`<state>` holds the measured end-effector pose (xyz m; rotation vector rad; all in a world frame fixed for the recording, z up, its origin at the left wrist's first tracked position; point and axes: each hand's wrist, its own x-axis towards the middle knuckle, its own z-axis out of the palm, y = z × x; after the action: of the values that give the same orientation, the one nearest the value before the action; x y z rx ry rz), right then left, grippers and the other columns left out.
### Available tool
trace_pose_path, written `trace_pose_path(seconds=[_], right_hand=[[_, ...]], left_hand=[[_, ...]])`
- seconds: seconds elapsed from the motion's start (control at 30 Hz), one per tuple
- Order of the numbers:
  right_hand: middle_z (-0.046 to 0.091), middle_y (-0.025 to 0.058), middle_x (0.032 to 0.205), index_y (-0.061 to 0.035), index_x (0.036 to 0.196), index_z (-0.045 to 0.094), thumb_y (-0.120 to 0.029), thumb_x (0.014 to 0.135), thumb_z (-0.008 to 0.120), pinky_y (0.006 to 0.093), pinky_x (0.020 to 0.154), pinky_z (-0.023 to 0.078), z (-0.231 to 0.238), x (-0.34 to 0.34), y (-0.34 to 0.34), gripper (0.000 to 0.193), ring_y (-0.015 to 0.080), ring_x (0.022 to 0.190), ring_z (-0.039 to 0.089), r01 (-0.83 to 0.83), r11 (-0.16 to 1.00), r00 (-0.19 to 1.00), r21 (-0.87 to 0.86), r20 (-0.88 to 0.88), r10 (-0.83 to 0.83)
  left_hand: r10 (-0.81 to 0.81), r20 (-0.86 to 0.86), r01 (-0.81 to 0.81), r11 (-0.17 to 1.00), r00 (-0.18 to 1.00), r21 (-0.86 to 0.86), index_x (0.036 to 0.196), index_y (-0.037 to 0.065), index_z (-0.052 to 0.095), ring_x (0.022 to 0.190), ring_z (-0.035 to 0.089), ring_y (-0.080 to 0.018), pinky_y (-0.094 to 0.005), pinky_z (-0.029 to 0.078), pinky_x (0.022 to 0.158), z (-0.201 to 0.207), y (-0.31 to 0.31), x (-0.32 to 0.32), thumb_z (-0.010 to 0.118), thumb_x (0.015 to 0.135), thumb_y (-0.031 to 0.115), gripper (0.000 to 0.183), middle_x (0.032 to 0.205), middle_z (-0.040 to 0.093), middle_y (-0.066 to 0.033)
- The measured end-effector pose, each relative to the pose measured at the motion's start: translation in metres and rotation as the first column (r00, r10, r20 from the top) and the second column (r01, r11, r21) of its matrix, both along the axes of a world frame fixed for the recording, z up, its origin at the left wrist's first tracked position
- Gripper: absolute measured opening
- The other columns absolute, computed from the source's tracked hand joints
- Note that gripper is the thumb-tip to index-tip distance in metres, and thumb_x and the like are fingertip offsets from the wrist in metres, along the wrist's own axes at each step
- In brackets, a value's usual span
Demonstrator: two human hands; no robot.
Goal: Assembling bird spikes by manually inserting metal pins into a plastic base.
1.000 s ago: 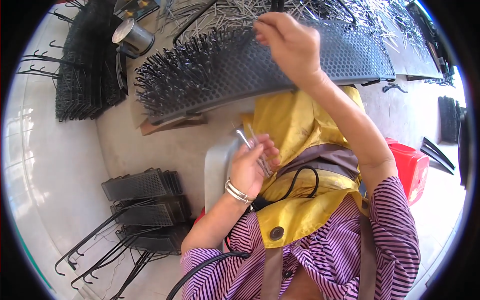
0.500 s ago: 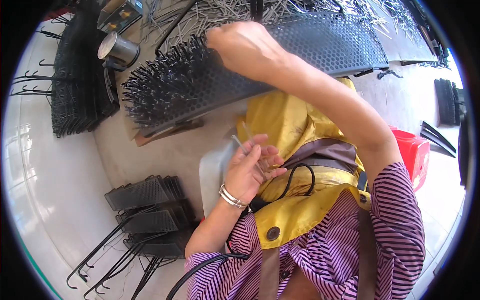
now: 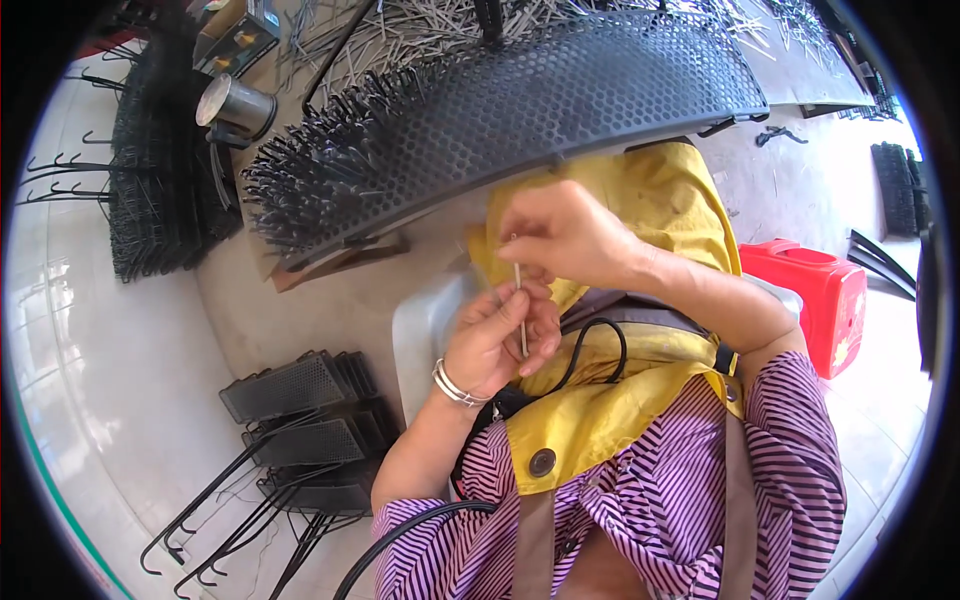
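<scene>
In front of my yellow apron, my left hand is closed around a thin pale rod, which stands nearly upright. The upper end of that rod lies at the pinched fingers of my right hand. Whether my left hand holds more than one rod I cannot tell. Beyond my hands lies a long, curved black perforated panel. Its left part bristles with a dense crowd of short black pieces sticking up; bare holes show over the rest.
Loose thin grey rods cover the table behind the panel. A metal mug stands at the far left. Stacked black wire racks with hooks sit at lower left. A red plastic container is to my right.
My right hand has come down from the bristly part of the panel to the rod at my left hand. My left hand stays in nearly the same place.
</scene>
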<state>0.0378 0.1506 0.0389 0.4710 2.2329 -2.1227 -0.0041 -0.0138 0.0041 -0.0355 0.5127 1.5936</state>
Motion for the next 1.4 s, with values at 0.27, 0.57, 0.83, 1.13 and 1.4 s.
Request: trace_pose_path(seconds=[0.27, 0.57, 0.83, 1.13, 1.4], right_hand=[[0.058, 0.0026, 0.061, -0.0004, 0.077, 0.058, -0.003, 0.073, 0.059, 0.0183, 0.044, 0.042, 0.022, -0.037, 0.027, 0.004, 0.0062, 0.049, 0.053, 0.4, 0.897, 0.901, 0.187, -0.261, -0.347], [0.057, 0.007, 0.062, -0.0017, 0.071, 0.054, -0.002, 0.069, 0.061, 0.0238, 0.048, 0.044, 0.007, -0.105, 0.038, 0.007, 0.0168, 0.053, 0.056, 0.772, 0.554, 0.381, 0.312, -0.925, -0.009], [0.056, 0.0088, 0.065, -0.003, 0.071, 0.054, -0.002, 0.066, 0.063, 0.0273, 0.049, 0.045, 0.006, -0.123, 0.041, 0.01, 0.0236, 0.057, 0.056, 0.724, 0.545, 0.425, 0.422, -0.896, 0.129], [0.06, 0.0045, 0.061, -0.0033, 0.079, 0.06, -0.006, 0.071, 0.062, 0.0183, 0.048, 0.045, 0.004, -0.103, 0.032, 0.009, 0.0082, 0.053, 0.058, 0.687, 0.519, 0.629, 0.509, -0.774, -0.073], [0.059, 0.0115, 0.071, -0.0043, 0.076, 0.059, -0.008, 0.071, 0.055, 0.0335, 0.055, 0.047, 0.001, -0.126, 0.039, 0.007, 0.0285, 0.061, 0.057, 0.436, 0.424, 0.761, 0.794, -0.577, 0.297]], left_hand=[[0.161, -0.08, -0.176, 0.956, 0.984, -0.236, 0.1, 0.003, 0.048, 0.07, 0.055, -0.0162, -0.0242, 0.04, 0.049, -0.002, 0.0, -0.004, 0.047, 0.084, 0.02, 0.023, 0.083, 0.056, -0.0089], [0.166, -0.007, -0.164, 0.969, 0.986, -0.184, 0.102, 0.003, 0.049, 0.078, 0.056, -0.0203, -0.029, 0.044, 0.058, -0.006, -0.001, -0.003, 0.045, 0.083, 0.013, 0.022, 0.087, 0.057, -0.0095], [0.157, 0.062, -0.145, 0.974, 0.986, -0.172, 0.102, 0.003, 0.049, 0.077, 0.057, -0.0198, -0.0293, 0.044, 0.058, -0.006, -0.001, -0.002, 0.045, 0.083, 0.012, 0.021, 0.087, 0.058, -0.01], [0.155, 0.109, -0.134, 0.975, 0.982, -0.176, 0.101, 0.003, 0.049, 0.076, 0.056, -0.0193, -0.0282, 0.043, 0.058, -0.004, -0.003, -0.001, 0.045, 0.083, 0.012, 0.02, 0.087, 0.056, -0.0101], [0.149, 0.067, -0.135, 0.974, 0.987, -0.182, 0.101, 0.002, 0.049, 0.076, 0.056, -0.0199, -0.0295, 0.044, 0.058, -0.005, -0.001, -0.001, 0.045, 0.083, 0.012, 0.021, 0.086, 0.056, -0.0109]])
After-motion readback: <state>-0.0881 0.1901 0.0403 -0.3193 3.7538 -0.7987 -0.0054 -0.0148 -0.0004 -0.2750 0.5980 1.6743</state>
